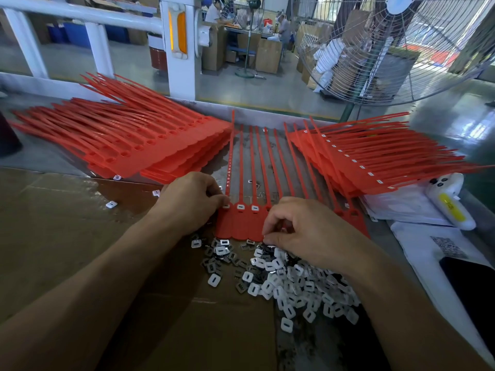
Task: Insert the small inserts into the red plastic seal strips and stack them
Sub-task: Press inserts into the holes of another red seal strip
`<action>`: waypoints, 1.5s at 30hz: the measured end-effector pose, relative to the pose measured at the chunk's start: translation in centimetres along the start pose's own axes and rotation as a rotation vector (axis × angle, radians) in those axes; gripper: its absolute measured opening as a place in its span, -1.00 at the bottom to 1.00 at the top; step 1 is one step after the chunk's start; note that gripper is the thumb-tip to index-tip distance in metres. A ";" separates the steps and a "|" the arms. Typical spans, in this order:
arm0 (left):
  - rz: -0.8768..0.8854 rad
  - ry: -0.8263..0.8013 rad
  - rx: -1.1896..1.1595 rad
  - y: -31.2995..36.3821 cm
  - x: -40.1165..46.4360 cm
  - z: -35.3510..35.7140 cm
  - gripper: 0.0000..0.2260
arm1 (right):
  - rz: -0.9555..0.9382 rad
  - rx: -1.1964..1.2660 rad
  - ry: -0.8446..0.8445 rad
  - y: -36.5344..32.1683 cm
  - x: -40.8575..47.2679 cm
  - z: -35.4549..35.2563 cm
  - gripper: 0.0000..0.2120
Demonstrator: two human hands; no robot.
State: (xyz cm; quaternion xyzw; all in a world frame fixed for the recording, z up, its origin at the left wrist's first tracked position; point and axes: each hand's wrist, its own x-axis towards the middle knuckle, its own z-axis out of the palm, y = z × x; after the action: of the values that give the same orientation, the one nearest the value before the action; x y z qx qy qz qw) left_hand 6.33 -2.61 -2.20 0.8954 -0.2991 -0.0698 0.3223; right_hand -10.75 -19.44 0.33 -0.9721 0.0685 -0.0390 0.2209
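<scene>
- Many inserts (pixel 292 279), white and dark, lie loose in a heap on the cardboard (pixel 80 236), just nearer than the strip sheet; no bin holds them.
- Right hand (pixel 308 228): fingers curled down at the heap's far edge, seemingly pinching one insert, though the piece itself is hidden.
- Left hand (pixel 192 204): fingertips pressing an insert into the leftmost socket of the strip sheet (pixel 241 223).
- Strip sheet: flat, centre of the table; three sockets filled, those under the right hand hidden.
- Advice, as judgement: seat each insert square and flush; hold the sheet down while pressing.
- Unfilled stack (pixel 128 140): left of the strip sheet, sockets open.
- Filled stack (pixel 369 162): right of the strip sheet, white inserts showing; the finished sheet probably goes here.
- Containers: none seen on the table.
</scene>
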 end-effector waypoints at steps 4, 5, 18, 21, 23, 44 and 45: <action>-0.005 0.001 -0.002 0.1 0.0 -0.1 -0.82 | 0.024 0.136 0.086 0.2 0.0 0.2 -0.86; -0.005 0.003 -0.003 0.1 0.0 -0.1 -0.82 | 0.035 0.161 0.134 0.3 0.0 0.3 -0.86; -0.006 -0.006 -0.002 0.2 -0.1 -0.1 -0.84 | 0.222 0.410 0.338 2.1 0.4 0.2 -0.85; 0.003 0.003 0.005 0.2 -0.1 -0.1 -0.84 | 0.221 0.352 0.357 2.2 0.9 0.8 -0.84; 0.005 0.005 0.009 0.3 -0.2 -0.1 -0.84 | 0.205 0.322 0.366 2.1 1.3 1.2 -0.82; -0.004 -0.009 -0.005 0.3 -0.2 -0.1 -0.84 | 0.199 0.141 0.312 0.8 1.7 1.3 -0.70; -0.005 -0.006 -0.003 0.3 -0.2 -0.1 -0.84 | 0.192 0.120 0.335 0.7 1.5 1.2 -0.74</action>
State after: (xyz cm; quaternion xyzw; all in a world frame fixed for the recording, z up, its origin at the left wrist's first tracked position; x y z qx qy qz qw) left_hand 6.04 -2.60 -2.00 0.8955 -0.2979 -0.0738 0.3223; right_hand -9.25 -19.82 -0.98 -0.9260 0.1944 -0.1830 0.2667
